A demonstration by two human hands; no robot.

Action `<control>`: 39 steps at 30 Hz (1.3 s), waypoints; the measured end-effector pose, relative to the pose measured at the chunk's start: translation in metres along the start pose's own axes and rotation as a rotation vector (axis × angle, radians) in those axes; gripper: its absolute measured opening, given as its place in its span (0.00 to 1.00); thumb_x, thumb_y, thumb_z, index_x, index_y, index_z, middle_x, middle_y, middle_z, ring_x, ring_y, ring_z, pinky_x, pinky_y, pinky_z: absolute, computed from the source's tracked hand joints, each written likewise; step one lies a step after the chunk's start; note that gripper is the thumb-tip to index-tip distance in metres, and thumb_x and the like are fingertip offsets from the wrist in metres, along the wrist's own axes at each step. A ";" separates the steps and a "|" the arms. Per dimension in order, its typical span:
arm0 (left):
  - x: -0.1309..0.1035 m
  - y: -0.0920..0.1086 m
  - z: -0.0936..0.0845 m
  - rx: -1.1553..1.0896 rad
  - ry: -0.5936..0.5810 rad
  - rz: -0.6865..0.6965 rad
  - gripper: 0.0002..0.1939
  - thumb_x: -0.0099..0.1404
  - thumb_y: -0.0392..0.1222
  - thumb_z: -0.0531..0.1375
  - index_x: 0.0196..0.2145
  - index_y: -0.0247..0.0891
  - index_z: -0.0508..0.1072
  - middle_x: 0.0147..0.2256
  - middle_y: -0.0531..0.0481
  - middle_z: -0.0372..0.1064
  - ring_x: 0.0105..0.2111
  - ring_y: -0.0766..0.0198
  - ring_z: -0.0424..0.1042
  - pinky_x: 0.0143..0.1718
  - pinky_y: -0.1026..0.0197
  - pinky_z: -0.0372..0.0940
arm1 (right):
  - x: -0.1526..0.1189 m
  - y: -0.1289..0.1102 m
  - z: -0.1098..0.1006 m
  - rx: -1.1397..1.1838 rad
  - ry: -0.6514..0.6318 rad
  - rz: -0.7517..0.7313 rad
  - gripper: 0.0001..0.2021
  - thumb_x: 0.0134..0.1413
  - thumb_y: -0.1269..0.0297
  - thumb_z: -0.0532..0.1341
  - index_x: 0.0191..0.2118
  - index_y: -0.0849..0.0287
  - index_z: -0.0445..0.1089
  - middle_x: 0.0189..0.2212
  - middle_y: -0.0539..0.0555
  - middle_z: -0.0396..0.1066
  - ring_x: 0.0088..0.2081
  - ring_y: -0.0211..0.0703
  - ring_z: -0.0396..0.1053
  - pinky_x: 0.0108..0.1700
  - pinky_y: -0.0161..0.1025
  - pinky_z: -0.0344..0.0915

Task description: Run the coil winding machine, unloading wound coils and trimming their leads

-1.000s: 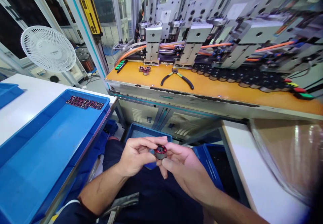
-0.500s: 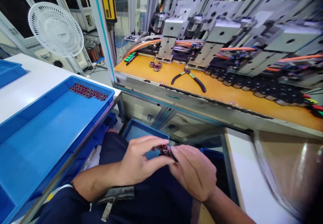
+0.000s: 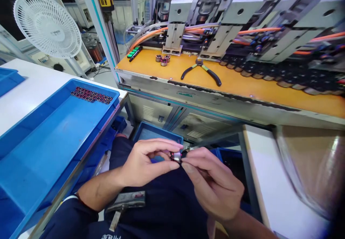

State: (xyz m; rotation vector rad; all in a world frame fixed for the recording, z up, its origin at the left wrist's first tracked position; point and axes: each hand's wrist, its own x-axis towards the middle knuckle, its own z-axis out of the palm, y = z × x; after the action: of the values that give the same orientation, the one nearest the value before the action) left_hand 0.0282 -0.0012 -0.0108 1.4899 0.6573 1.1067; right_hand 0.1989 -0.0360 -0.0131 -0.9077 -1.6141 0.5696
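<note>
Between the thumb and fingers of my left hand [image 3: 152, 160] is a small wound stator [image 3: 176, 156], its silvery metal rim facing me and a bit of red winding showing at its left edge. My right hand [image 3: 215, 181] is closed in a pinch at the stator's right side. A small dark piece shows at those fingertips; what it is, and whether it is joined to the stator, I cannot tell. Both hands are above my lap, in front of the machine bench.
On the left, a blue tray [image 3: 40, 120] holds many red-wound stators [image 3: 91, 95]. The orange bench top [image 3: 151, 64] carries pliers [image 3: 201, 70], 3 stators [image 3: 163, 60] and a row of black fixtures [image 3: 264, 72]. Below stands another blue bin [image 3: 159, 133]. A white fan [image 3: 48, 27] is at far left.
The stator has turned from its wound open face to its metal side. My right hand has drawn slightly right, its fingers now pinched beside it. The view has tilted down a little.
</note>
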 end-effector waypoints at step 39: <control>-0.004 0.008 -0.038 0.415 0.279 0.340 0.10 0.57 0.26 0.64 0.36 0.34 0.79 0.42 0.39 0.78 0.42 0.59 0.78 0.43 0.59 0.73 | 0.235 0.111 -0.046 -0.733 -0.156 0.374 0.25 0.29 0.50 0.75 0.32 0.59 0.68 0.32 0.61 0.71 0.44 0.66 0.69 0.47 0.70 0.60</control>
State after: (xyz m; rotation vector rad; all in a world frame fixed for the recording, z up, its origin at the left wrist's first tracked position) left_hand -0.0085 0.0104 -0.0061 1.8659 0.8880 1.5245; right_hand 0.2578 0.2128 0.0512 -1.7679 -1.8362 0.2925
